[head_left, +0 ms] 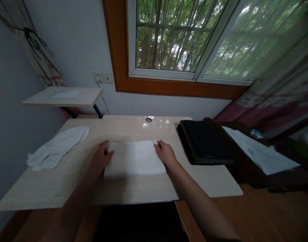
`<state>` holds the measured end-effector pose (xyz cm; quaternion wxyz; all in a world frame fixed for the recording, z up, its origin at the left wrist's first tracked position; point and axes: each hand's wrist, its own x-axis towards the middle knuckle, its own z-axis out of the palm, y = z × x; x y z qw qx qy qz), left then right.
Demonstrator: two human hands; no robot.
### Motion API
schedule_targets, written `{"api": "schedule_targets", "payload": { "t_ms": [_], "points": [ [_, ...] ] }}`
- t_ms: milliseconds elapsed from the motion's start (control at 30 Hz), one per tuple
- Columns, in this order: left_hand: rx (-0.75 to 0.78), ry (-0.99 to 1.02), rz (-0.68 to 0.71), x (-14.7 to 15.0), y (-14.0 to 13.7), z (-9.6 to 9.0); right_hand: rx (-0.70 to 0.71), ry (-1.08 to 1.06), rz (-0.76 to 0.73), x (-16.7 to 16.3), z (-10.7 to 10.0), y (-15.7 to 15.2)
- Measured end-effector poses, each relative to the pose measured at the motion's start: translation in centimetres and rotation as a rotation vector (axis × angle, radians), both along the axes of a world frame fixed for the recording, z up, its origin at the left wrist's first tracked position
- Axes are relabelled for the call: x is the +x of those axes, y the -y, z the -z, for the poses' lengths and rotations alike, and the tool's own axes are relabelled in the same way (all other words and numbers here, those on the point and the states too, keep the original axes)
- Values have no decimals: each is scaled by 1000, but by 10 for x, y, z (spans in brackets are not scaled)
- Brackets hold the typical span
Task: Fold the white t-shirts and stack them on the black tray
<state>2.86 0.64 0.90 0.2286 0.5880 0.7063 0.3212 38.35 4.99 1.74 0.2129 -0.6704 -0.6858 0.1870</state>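
Observation:
A white cloth (141, 159), folded into a flat rectangle, lies on the light wooden desk (133, 193) in front of me. My left hand (101, 158) grips its left edge near the far corner, thumb on top and fingers curled round the side. At the opposite end, my right hand (166, 153) pinches the far right corner between thumb and fingers. Both forearms reach in over the desk's near edge. Off to the left, a second white cloth (59, 148) lies loose and crumpled, touched by neither hand.
Black flat folders or cases (205, 141) are stacked on the desk's right side. A raised shelf (63, 97) stands at the back left, bearing a paper. Behind the desk are a wall and window (179, 37). Papers (259, 151) lie on dark furniture at right.

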Motion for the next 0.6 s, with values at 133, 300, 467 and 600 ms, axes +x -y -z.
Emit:
{"api": "schedule_targets", "payload": {
  "t_ms": [133, 300, 467, 600],
  "points": [
    [99, -223, 22, 5, -1, -8, 69, 151, 41, -6, -11, 9],
    [423, -571, 202, 32, 4, -35, 340, 224, -69, -28, -24, 24],
    [375, -690, 447, 83, 15, -30, 385, 136, -436, -72, -13, 37],
    [234, -704, 407, 99, 17, -6, 316, 159, -487, -89, 6, 37]
  ]
}}
